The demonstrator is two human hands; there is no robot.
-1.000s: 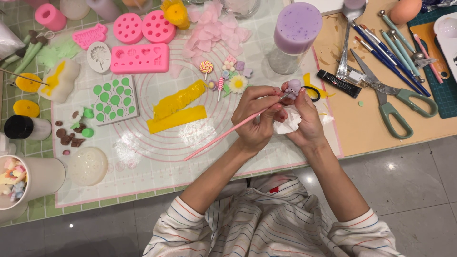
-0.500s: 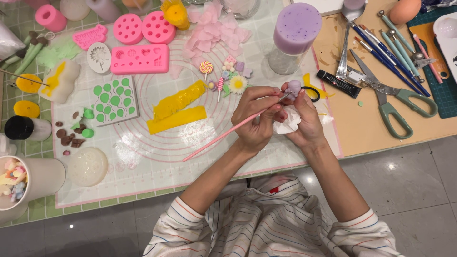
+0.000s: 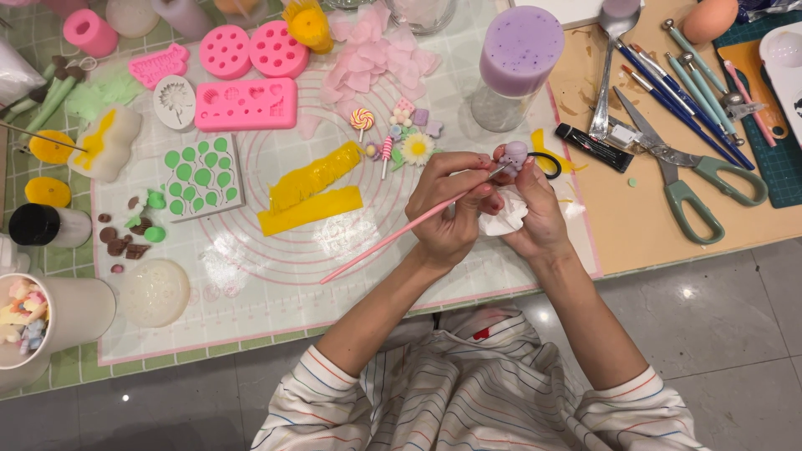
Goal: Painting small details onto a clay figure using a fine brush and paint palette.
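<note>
While the right hand (image 3: 535, 219) is pinching a small purple clay figure (image 3: 514, 156), the left hand (image 3: 451, 213) is gripping a pink modelling tool (image 3: 393, 238) against it.

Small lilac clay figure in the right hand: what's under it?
Under the small lilac clay figure sit the right hand's fingers and a crumpled white tissue. The figure's underside is covered.
</note>
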